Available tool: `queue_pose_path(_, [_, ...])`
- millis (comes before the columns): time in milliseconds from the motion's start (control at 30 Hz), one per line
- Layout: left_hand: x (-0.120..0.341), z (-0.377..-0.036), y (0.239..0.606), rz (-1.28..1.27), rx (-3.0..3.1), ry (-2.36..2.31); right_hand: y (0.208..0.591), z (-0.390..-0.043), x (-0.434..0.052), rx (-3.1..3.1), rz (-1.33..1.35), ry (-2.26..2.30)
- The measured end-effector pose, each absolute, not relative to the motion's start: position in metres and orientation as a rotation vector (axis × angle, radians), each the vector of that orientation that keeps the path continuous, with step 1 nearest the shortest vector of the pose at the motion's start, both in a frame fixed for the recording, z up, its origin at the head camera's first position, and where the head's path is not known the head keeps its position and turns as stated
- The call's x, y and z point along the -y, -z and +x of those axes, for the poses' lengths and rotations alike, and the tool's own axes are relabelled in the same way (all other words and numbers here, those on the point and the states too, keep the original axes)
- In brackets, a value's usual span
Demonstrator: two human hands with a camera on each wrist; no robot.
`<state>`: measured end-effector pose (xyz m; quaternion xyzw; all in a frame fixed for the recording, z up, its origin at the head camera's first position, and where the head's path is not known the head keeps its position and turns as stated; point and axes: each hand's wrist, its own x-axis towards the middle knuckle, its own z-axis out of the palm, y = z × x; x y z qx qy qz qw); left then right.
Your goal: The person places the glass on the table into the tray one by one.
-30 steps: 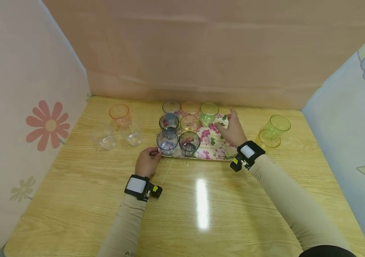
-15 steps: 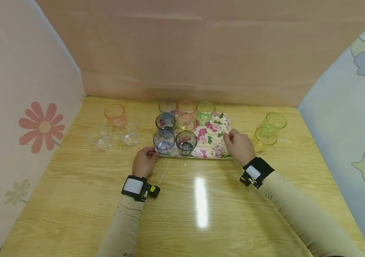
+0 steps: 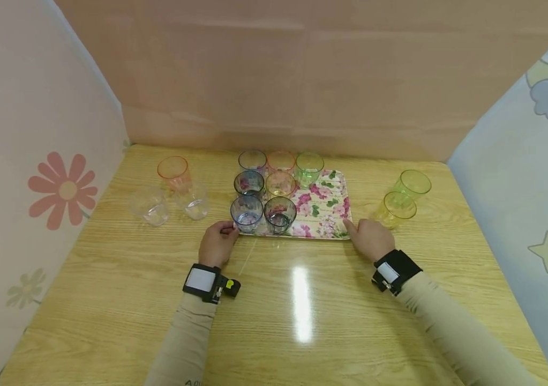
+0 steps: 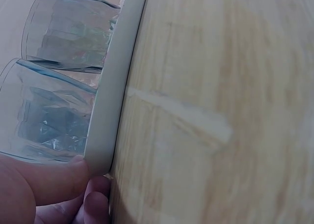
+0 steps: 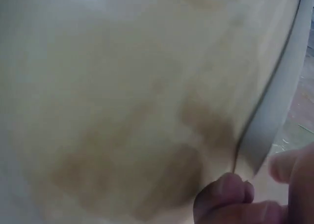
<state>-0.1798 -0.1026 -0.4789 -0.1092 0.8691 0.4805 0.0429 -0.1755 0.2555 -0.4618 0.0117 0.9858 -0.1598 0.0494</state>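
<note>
Floral rectangular tray (image 3: pixel 324 212), ribbed translucent cups (image 3: pixel 247 212), glossy woodgrain table (image 3: pixel 302 300)

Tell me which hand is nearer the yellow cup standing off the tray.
Right. The right hand sits at the tray's near right corner, just beside the yellow cup; the left hand holds the tray's opposite near corner.

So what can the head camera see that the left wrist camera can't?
Only the head view shows the right hand at the tray's near right corner, all seven cups on the tray, the green cups to the right, and the orange cup and clear cups to the left. Only the left wrist view shows the fingers pinching the tray's rim up close. Both show the left hand, the tray, the blue cup and the table.
</note>
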Motion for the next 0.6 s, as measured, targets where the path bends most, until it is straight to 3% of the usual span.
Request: queue_pose_path(600, [0.1054, -0.1795, 0.4832, -0.285, -2.679, -1.497, 0.4674, -0.1742, -0.2551, -2.952, -0.023, 0.510])
